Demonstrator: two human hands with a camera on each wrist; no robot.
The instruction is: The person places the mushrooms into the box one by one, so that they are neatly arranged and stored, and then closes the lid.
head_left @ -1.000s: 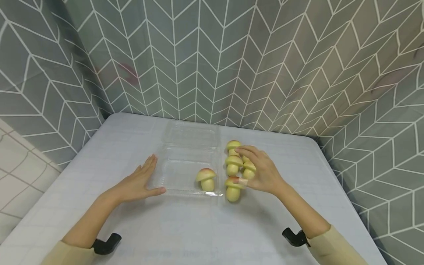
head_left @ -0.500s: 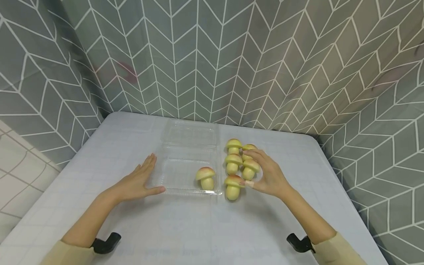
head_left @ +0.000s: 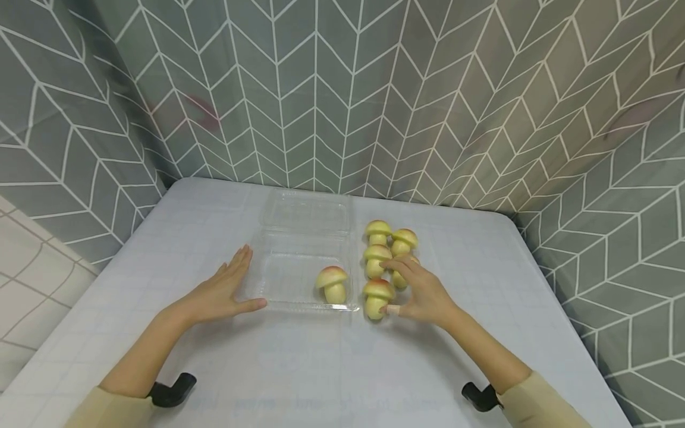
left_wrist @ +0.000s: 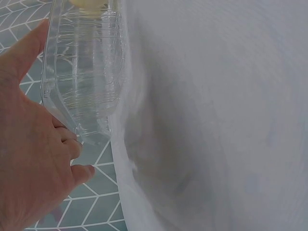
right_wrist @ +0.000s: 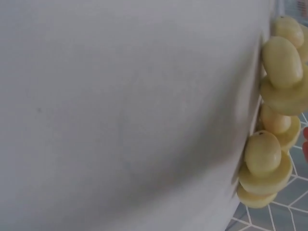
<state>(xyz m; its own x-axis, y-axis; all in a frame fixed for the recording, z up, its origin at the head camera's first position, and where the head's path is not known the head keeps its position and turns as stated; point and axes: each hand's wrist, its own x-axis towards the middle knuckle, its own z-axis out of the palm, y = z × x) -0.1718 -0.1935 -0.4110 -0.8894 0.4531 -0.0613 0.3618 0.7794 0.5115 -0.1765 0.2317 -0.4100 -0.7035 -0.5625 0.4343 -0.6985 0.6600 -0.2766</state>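
A clear plastic clamshell box [head_left: 262, 306] lies with its lid [head_left: 307, 211] folded back. One toy-like mushroom [head_left: 333, 284], with a yellow-red cap and pale stem, stands in the box's front right corner. My left hand [head_left: 214, 300] rests with straight fingers against the box's left side; in the left wrist view, this hand [left_wrist: 33, 149] touches the clear wall [left_wrist: 82, 72]. Over several more mushrooms right of the box, my right hand [head_left: 423, 294] spreads thumb and fingers around the front mushroom [head_left: 378, 290]. In the right wrist view only a fingertip [right_wrist: 305, 144] shows, apart from the mushrooms [right_wrist: 281, 62].
A white cloth covers the table [head_left: 299, 362]. Grey curtains [head_left: 332, 107] with white chevron lines stand behind and at both sides. Two mushrooms [head_left: 377, 230] sit at the back of the right-hand cluster, partly beside each other.
My right hand first shifted slightly right, then came down and left toward the front mushroom. My left hand and the box stay in place.
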